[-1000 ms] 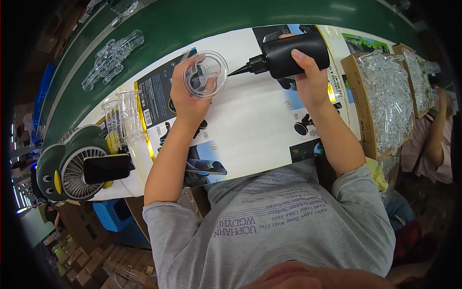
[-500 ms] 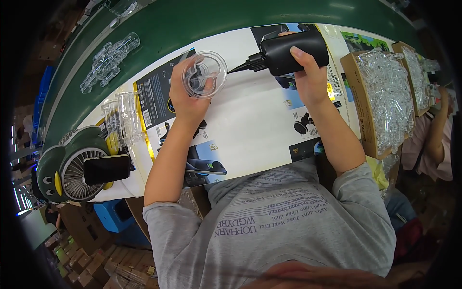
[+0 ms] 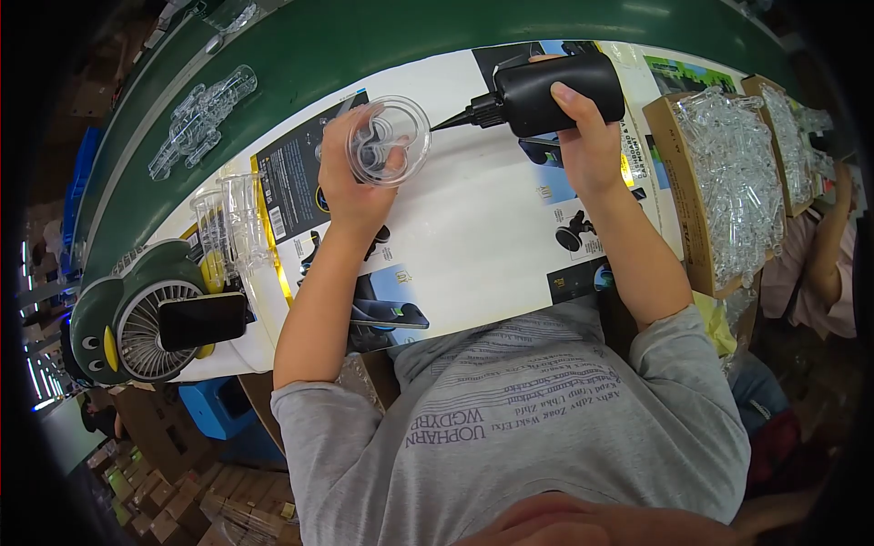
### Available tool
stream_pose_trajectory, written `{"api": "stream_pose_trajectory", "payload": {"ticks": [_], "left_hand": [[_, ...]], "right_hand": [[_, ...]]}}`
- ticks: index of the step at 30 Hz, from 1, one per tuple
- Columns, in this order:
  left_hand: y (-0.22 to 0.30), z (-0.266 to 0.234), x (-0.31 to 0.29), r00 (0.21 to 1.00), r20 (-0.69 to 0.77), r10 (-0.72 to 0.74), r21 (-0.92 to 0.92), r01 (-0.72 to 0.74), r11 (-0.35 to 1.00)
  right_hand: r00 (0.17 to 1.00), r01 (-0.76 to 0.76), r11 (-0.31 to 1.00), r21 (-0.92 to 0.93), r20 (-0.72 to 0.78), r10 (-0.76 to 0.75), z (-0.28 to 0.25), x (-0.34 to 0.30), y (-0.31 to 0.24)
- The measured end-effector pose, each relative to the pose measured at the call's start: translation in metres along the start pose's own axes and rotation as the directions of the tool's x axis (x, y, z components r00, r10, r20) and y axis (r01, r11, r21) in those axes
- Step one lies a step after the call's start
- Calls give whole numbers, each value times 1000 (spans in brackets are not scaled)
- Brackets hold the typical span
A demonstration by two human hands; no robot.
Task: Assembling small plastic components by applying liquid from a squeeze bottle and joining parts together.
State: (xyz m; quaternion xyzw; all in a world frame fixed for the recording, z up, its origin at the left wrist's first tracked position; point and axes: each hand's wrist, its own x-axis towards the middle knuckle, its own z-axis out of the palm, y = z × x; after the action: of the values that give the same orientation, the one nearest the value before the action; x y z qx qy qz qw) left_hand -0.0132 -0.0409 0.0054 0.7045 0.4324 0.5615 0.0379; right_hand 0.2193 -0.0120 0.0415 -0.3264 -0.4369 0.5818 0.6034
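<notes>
My left hand (image 3: 357, 177) is closed around a clear round plastic part (image 3: 415, 166) with a wide rim and moulded shapes inside; its open end faces up. In my right hand (image 3: 592, 146), a black squeeze bottle (image 3: 564, 94) lies nearly level, its thin pointed nozzle (image 3: 462, 117) directed left. The nozzle's tip is at the right edge of the clear part's rim; whether it touches cannot be seen. Both hands are above a white printed sheet (image 3: 473, 237).
Clear tubular parts (image 3: 238, 218) stand left of the sheet, near a green fan (image 3: 155, 318) and a phone (image 3: 205, 320). Further clear pieces (image 3: 200, 123) lie on the green belt (image 3: 300, 68). Boxes of clear parts (image 3: 728, 182) and another person's arm (image 3: 830, 246) are at right.
The bottle's nozzle tip has risen slightly along the clear part's rim. The clear pieces on the green belt have shifted a little to the left. Both hands keep their holds.
</notes>
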Motion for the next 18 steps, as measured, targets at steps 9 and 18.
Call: {"api": "stream_pose_trajectory", "payload": {"ticks": [9,18], "left_hand": [[3,-2,2,999,32,23,48,-25,999],[12,-4,7,999,45,13,144,-19,989]], "right_hand": [[1000,23,1000,13,-15,-22,-1,1,-1],[999,36,999,-23,-20,-36,-5,4,0]]}}
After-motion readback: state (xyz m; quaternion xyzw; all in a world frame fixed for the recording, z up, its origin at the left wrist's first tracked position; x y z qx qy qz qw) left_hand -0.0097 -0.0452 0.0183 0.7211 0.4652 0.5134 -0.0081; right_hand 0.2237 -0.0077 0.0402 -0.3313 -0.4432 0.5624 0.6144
